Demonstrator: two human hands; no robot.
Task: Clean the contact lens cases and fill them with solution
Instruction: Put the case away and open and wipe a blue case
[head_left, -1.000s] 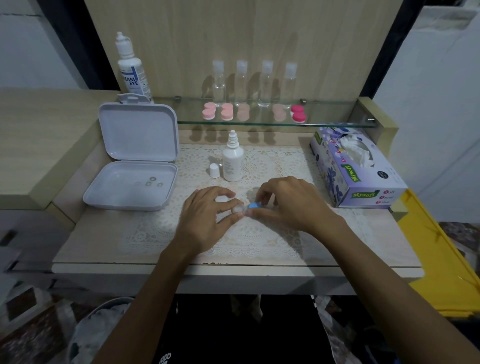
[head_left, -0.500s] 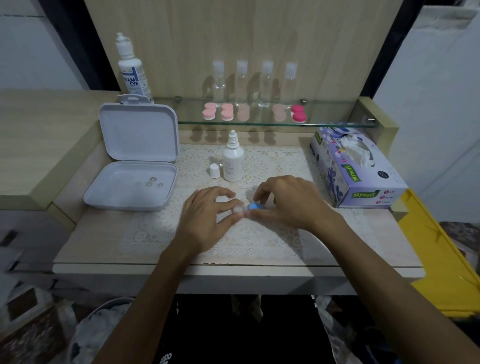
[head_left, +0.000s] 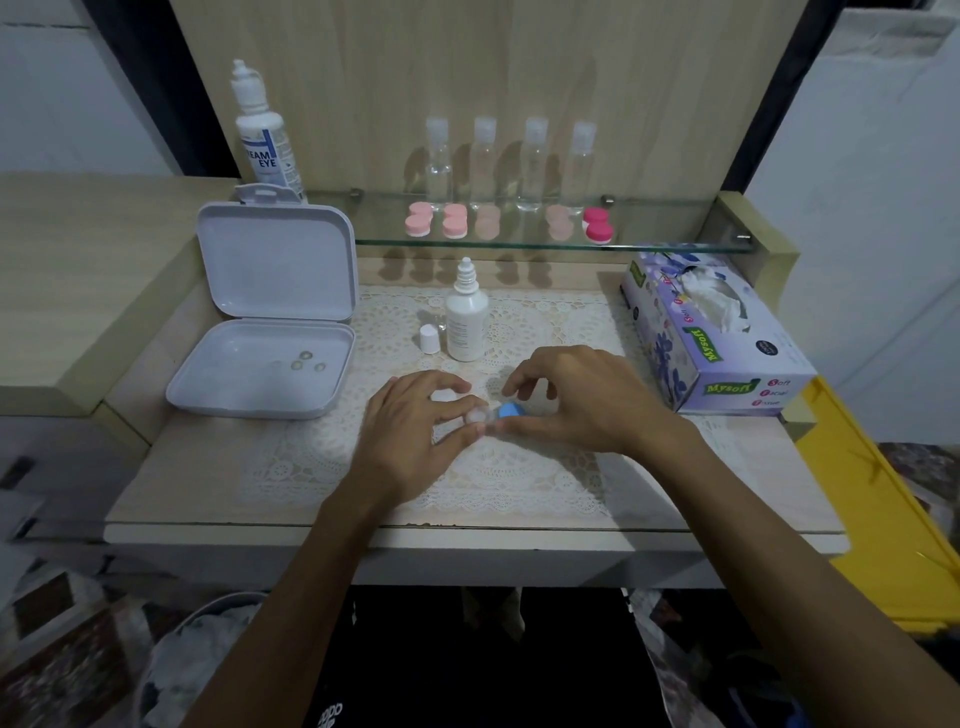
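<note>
A contact lens case (head_left: 480, 415) with a clear well and a blue cap (head_left: 510, 410) lies on the lace mat between my hands. My left hand (head_left: 410, 436) pinches the clear end of the case. My right hand (head_left: 582, 400) grips the blue cap with thumb and curled fingers. A small white solution bottle (head_left: 466, 317) stands uncapped just behind, its white cap (head_left: 429, 339) beside it. Several pink lens cases (head_left: 418, 221) sit on the glass shelf (head_left: 675, 244).
An open white box (head_left: 270, 364) holding a few lenses lies at the left. A tissue box (head_left: 711, 332) sits at the right. A large solution bottle (head_left: 265, 135) and several clear bottles (head_left: 483, 161) stand at the back. A yellow bin (head_left: 883, 519) is beyond the right edge.
My right hand's fingers have shifted slightly around the blue cap. The left hand and the case stay in the same place.
</note>
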